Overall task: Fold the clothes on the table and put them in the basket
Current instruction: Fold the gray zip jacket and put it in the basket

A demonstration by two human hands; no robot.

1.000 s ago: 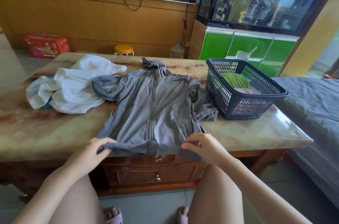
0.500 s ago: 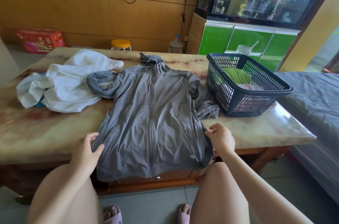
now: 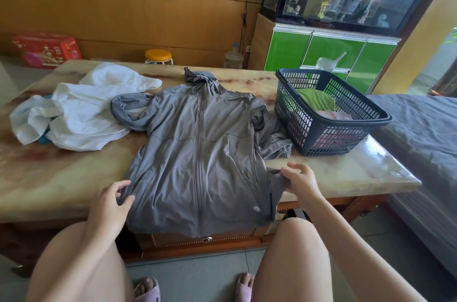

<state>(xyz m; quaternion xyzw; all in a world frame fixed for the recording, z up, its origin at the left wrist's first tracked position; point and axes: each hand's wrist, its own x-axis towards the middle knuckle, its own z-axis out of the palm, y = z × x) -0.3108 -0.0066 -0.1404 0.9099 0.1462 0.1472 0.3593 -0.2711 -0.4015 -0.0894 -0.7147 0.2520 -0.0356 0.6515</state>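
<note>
The jacket (image 3: pixel 197 153) lies in the middle of the table (image 3: pixel 346 173) before me, its hem over the near edge, my left hand (image 3: pixel 108 205) pinching its left side and my right hand (image 3: pixel 300 180) its right. Left of it a heap of clothes (image 3: pixel 94 113) touches one sleeve. On the right stands the basket (image 3: pixel 329 138), holding what seem to be folded clothes (image 3: pixel 316 101), while a box (image 3: pixel 45 49), a stool (image 3: pixel 158 56) and a bottle (image 3: pixel 233 59) stand on the floor behind the table.

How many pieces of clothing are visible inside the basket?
2: a green garment at the far side of the basket, and a pink garment nearer, beside it. Others may lie hidden underneath.
</note>
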